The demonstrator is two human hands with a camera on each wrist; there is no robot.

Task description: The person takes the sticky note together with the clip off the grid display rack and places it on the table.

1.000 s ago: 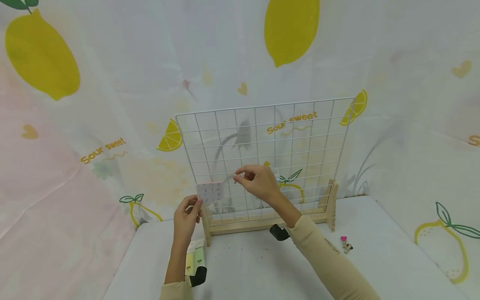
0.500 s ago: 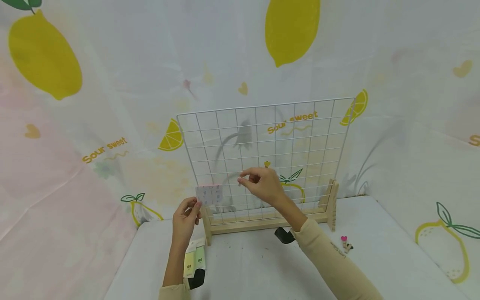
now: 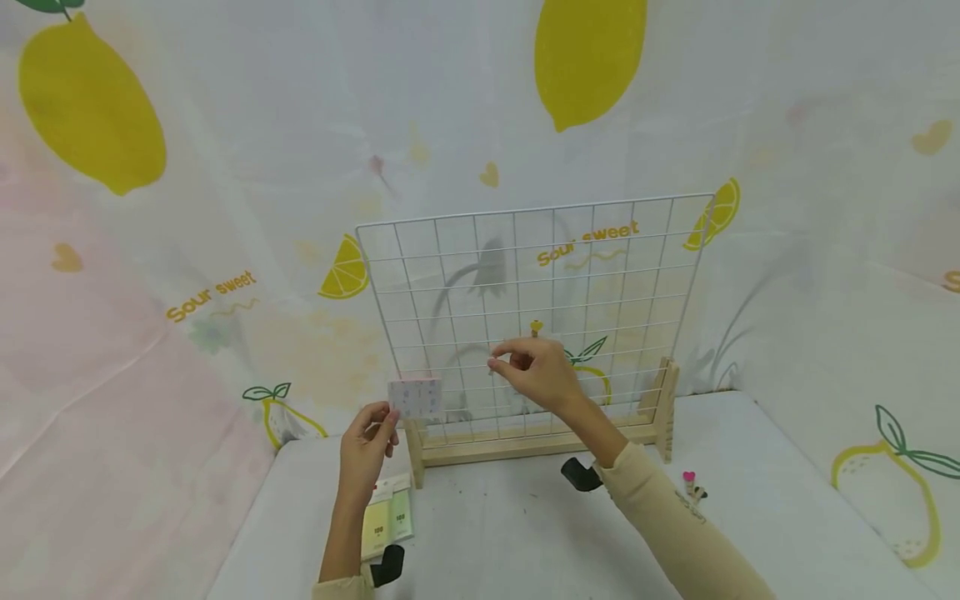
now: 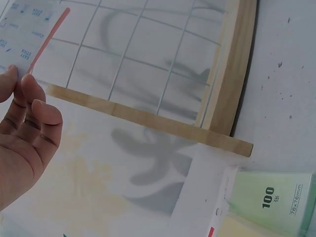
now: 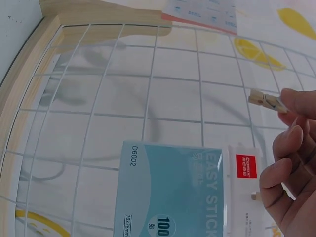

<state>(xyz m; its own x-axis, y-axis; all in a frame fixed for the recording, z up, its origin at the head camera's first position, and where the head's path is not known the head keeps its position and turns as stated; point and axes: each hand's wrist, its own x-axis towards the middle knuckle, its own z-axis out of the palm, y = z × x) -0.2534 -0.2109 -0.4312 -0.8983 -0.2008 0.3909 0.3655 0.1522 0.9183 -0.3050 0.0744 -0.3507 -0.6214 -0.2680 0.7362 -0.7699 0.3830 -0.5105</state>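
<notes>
My left hand point(image 3: 367, 446) pinches the lower left corner of a thin sticky note pack point(image 3: 416, 398), in front of the grid's lower left. Small blue print covers the pack's face point(image 4: 24, 37), and a pink edge runs along one side. My right hand point(image 3: 536, 371) pinches a small wooden clothespin point(image 5: 266, 100) between thumb and fingers, close before the wire grid point(image 5: 175, 98). A blue sticky note pack point(image 5: 170, 190) marked 100 hangs on the grid beside that hand; in the head view the hand hides most of it. A yellow heart clothespin point(image 3: 536, 327) shows above it.
The white grid stands in a wooden base point(image 3: 487, 452) on a white table. Yellow and green sticky note packs point(image 3: 387, 521) lie at the left beside my forearm. At right lie small clothespins, one with a pink heart point(image 3: 689, 477). A lemon-print cloth hangs behind.
My right hand has moved right and slightly down, away from the held pack. My left hand has sunk slightly down and left with the pack.
</notes>
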